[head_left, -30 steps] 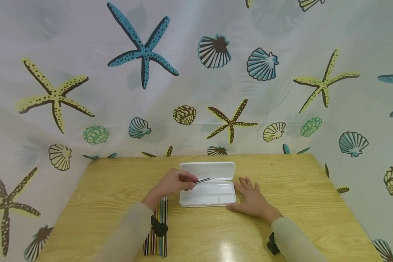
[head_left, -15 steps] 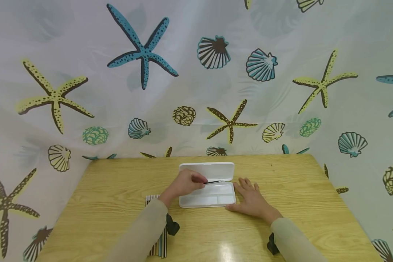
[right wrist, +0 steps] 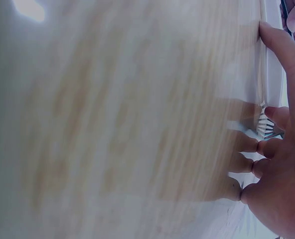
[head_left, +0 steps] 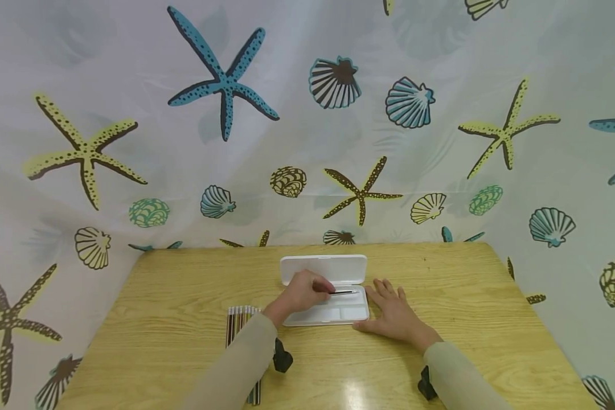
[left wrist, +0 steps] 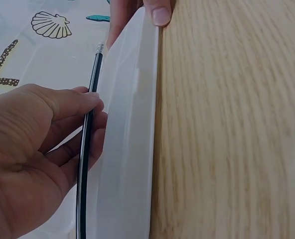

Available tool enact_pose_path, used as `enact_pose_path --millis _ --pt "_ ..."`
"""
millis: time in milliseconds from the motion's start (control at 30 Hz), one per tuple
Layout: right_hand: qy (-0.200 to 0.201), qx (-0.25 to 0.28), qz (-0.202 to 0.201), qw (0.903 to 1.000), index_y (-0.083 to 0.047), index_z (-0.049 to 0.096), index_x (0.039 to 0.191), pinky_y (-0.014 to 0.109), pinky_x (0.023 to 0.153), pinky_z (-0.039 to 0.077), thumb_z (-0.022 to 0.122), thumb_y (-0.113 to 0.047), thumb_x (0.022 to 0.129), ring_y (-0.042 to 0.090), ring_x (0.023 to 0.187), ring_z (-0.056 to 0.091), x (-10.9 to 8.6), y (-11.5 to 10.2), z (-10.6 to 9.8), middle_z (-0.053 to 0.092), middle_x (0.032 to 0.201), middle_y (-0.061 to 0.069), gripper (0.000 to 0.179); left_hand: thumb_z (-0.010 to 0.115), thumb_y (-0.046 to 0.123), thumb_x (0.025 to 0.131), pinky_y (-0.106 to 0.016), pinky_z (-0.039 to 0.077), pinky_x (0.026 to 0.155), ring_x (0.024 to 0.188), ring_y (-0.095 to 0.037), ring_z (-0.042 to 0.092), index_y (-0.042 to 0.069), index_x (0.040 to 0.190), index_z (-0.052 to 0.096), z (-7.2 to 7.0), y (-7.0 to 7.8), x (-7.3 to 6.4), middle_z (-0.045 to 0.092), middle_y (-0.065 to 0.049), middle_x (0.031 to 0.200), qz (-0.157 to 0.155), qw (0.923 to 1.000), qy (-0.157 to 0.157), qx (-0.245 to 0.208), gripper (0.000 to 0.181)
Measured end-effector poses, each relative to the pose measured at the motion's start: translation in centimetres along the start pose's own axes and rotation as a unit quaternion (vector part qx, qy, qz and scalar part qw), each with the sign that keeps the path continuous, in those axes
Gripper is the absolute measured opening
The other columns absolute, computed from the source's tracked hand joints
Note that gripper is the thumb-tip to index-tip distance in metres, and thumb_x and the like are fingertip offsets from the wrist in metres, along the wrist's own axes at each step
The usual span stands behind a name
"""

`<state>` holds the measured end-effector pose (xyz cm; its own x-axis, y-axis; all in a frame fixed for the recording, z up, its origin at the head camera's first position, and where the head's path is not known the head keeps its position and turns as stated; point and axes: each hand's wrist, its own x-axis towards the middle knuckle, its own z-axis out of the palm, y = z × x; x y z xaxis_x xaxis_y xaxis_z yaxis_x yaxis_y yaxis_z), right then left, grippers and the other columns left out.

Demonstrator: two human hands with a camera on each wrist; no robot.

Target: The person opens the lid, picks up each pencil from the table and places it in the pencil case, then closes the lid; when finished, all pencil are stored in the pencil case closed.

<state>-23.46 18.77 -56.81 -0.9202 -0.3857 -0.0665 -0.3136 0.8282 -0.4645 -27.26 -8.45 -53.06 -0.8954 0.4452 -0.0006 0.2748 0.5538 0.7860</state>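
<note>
My left hand [head_left: 302, 291] pinches a dark pencil [head_left: 345, 292] between thumb and fingers, over the rear part of an opened white pencil case [head_left: 356, 312]. In the left wrist view the pencil [left wrist: 85, 154] has a silver ferrule end pointing away, and it lies along the length of the case [left wrist: 130, 149]. My right hand [head_left: 397, 313] rests at the case's right end with fingers spread, thumb at the front corner. In the right wrist view, the right hand [right wrist: 287, 164] touches the tabletop with its fingertips. The case's raised lid [head_left: 338, 267] stands behind its tray.
Several pencils [head_left: 236, 322] lie side by side on the wooden table [head_left: 174, 319], left of the case, partly hidden under my left sleeve [head_left: 241, 353]. A curtain [head_left: 307, 125] with starfish and shells hangs behind the table.
My left hand has moved right and toward me with the pencil, from above the case's left side to over its tray. The right hand has stayed put.
</note>
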Motion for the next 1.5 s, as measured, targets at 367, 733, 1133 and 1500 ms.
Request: enact_pose_path --millis 367,733,1133,1500 --pt "-0.001 0.002 0.0 1.0 -0.01 0.037 0.164 0.073 0.126 0.007 0.071 -0.071 0.087 0.047 0.162 0.013 0.0 0.0 0.0 0.024 0.172 0.026 0.104 0.078 0.0 0.09 -0.03 0.059 0.084 0.09 -0.011 0.073 0.005 0.098 0.083 1.1 -0.6 0.2 0.082 -0.006 0.097 0.015 0.9997 0.009 0.018 0.011" --pt "-0.002 -0.005 -0.005 1.0 -0.009 0.037 0.164 0.073 0.126 0.009 0.07 -0.072 0.088 0.047 0.162 0.012 0.1 0.0 0.1 0.023 0.172 0.025 0.105 0.077 -0.003 0.089 -0.025 0.058 0.08 0.087 -0.01 0.072 0.001 0.099 0.082 1.6 -0.5 0.4 0.081 -0.009 0.096 0.025 0.9996 0.013 0.011 0.011" --pt "-0.002 -0.007 -0.001 1.0 -0.009 0.037 0.164 0.073 0.126 0.008 0.07 -0.072 0.088 0.046 0.163 0.012 0.1 -0.1 0.0 0.024 0.173 0.025 0.104 0.08 0.004 0.09 -0.025 0.057 0.078 0.084 -0.007 0.068 0.004 0.1 0.083 1.3 -0.6 0.1 0.08 -0.005 0.093 0.005 0.9998 0.018 0.002 0.009" --pt "-0.004 -0.009 -0.003 1.0 -0.011 0.036 0.165 0.073 0.126 0.008 0.069 -0.073 0.088 0.046 0.163 0.012 0.0 0.1 0.0 0.024 0.173 0.024 0.104 0.081 0.014 0.093 -0.032 0.062 0.084 0.096 -0.018 0.076 0.006 0.122 0.077 -0.4 -1.6 -1.5 0.08 -0.008 0.105 -0.023 0.9929 0.063 -0.099 0.03"
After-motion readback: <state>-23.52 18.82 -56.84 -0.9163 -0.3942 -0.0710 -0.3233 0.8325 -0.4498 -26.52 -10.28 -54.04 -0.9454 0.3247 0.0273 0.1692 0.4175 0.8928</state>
